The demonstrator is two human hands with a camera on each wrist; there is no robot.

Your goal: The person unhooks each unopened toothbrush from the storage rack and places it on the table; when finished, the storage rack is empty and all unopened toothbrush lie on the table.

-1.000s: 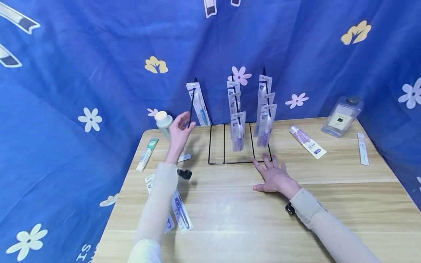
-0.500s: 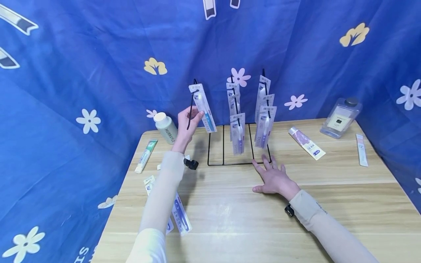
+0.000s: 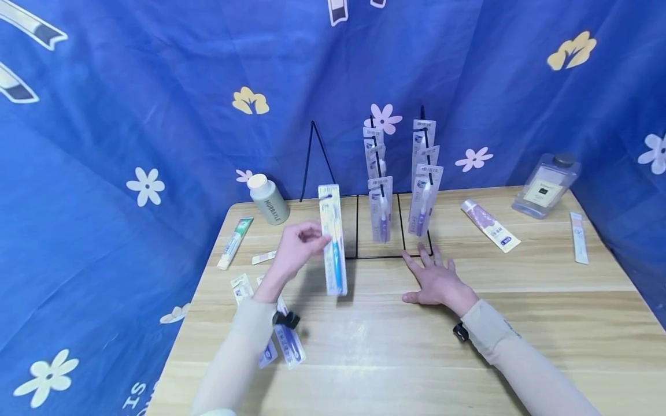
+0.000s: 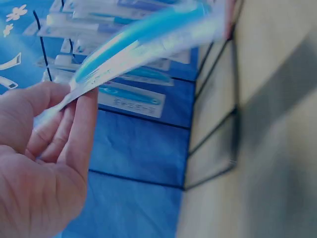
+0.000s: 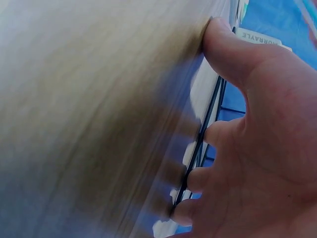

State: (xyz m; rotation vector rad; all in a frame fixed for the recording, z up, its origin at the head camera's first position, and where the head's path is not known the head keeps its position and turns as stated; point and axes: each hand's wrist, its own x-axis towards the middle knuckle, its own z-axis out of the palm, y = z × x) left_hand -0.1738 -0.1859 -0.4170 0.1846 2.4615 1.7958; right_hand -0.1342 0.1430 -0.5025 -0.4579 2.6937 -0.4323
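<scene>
Head view bright, even light from above; soft shadows under the hands on the table (image 3: pixel 395 346), faint glare mid-table. Edges bow w/ wide-angle distortion. Both wrist views dim, bluish, motion-blurred; the toothbrush pack (image 4: pixel 148 37) smeared.

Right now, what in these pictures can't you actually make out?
- Print on the toothbrush pack held by the left hand: too small in the head view, blurred in the left wrist view.
- Packs on the table under the left forearm: partly hidden by the sleeve, head view.
- Right hand fingertips on the wire rack base: smeared by blur in the right wrist view.
- Label of the clear bottle: too small.
</scene>
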